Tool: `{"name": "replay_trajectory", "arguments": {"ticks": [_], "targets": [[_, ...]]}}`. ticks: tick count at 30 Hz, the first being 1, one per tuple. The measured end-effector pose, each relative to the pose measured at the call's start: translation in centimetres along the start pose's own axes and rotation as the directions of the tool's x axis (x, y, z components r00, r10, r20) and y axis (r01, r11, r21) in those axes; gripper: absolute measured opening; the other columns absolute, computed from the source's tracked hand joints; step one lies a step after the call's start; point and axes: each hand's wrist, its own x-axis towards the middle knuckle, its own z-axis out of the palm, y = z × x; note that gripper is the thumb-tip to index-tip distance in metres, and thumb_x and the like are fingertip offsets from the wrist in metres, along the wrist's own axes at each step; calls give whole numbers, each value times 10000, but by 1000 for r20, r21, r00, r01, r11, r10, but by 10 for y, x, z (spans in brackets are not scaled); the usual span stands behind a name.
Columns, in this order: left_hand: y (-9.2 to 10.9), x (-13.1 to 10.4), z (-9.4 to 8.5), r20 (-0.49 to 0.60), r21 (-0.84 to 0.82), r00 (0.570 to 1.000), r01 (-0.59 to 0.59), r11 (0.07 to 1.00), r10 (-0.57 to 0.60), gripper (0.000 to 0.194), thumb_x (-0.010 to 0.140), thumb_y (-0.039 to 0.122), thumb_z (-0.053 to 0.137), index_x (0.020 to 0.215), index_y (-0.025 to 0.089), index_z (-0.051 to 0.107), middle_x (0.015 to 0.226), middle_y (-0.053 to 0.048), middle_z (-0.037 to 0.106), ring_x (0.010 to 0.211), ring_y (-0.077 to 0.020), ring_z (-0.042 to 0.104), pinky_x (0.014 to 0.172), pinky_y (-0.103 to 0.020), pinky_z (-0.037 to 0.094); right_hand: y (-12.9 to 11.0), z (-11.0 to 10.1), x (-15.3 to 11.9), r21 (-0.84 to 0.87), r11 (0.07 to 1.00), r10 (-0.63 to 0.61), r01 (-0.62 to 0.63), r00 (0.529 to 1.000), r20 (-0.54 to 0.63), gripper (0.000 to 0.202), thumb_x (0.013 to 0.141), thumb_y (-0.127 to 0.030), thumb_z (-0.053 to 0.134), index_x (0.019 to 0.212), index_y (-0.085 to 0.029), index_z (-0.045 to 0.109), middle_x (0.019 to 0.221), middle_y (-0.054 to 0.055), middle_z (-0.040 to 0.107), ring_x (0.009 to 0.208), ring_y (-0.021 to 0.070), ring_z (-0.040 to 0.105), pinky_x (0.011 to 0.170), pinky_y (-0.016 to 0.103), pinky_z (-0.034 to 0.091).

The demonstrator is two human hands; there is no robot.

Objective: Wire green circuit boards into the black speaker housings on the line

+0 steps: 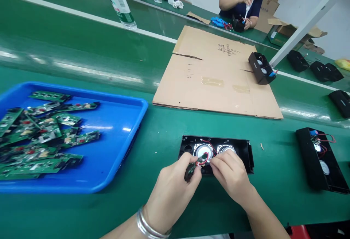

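Note:
A black speaker housing (244, 155) lies open on the green bench, with two round speakers (201, 150) set in it. Over its left half, my left hand (177, 180) pinches a small green circuit board (190, 171) between thumb and fingers. Red wires (207, 155) run at the board's upper end and across the housing. My right hand (231, 175) is closed at the fingertips around a small white connector (208, 161) on the wires, close beside the board. Both hands hide the lower part of the housing. Whether the connector is seated in the board I cannot tell.
A blue tray (120, 151) with several circuit boards (41, 140) stands at left. Flattened cardboard (213, 74) lies beyond the housing, another housing (261, 69) on its right edge. One more housing (311, 158) sits at right. A water bottle (120, 3) and a co-worker (237, 2) are across the bench.

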Motion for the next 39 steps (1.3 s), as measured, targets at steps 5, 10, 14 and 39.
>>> {"name": "replay_trajectory", "arguments": {"ticks": [5,10,14,39], "targets": [[-2,-1,4,-31,83,998,-59,995,61,158,818,200,382,693,216,477,522,34,617,382,-132,549,376,-214,376,1,2,3,-181,983,-20,18,1000,-7,164,889,-64,459,793,-111,583,679,59,585,620,152,427,566,290,340],[-4,-1,6,-34,95,995,-92,991,95,157,831,200,381,711,215,481,558,23,633,431,-136,588,366,-207,363,-1,5,4,-100,995,1,-3,1000,-21,171,905,-89,438,813,-122,578,705,48,598,633,150,432,590,293,336],[-6,-4,7,-25,109,994,-104,989,107,159,838,202,380,720,218,485,582,19,648,459,-136,609,385,-205,385,-3,5,4,-70,997,39,-38,999,3,178,910,-105,437,803,-129,577,710,40,601,648,149,441,604,292,333],[-6,8,-7,327,-224,945,108,968,-29,108,800,283,464,777,235,557,613,32,700,516,-162,670,448,-212,478,8,-3,2,128,981,121,-146,975,189,221,944,-305,428,1017,-159,577,896,49,639,793,156,515,710,287,414]]}}
